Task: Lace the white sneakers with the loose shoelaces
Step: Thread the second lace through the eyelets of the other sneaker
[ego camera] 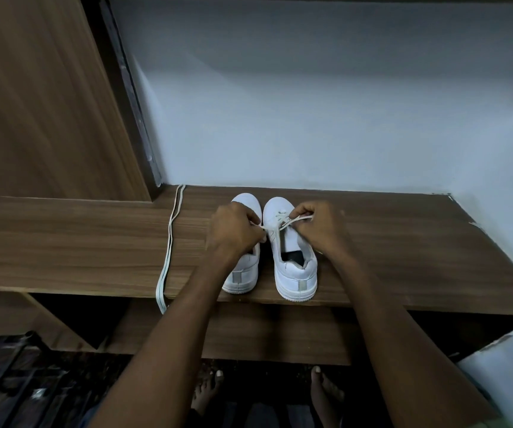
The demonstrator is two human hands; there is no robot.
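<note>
Pair of white sneakers, heels toward the person, on a brown wooden shelf [388,248]: right sneaker [292,257] laced only through its lowest eyelets near the toe, with left hand [233,230] and right hand [317,223] each pinching one end of its lace [283,225] in curled fingers. Left sneaker [244,273], at nine o'clock of its mate, appears unlaced, its spare shoelace [170,242] lying doubled farther toward nine o'clock, overhanging the shelf edge. Pale wall [310,103] at twelve o'clock, wood panel [38,94] at ten o'clock; most lacing remains.
</note>
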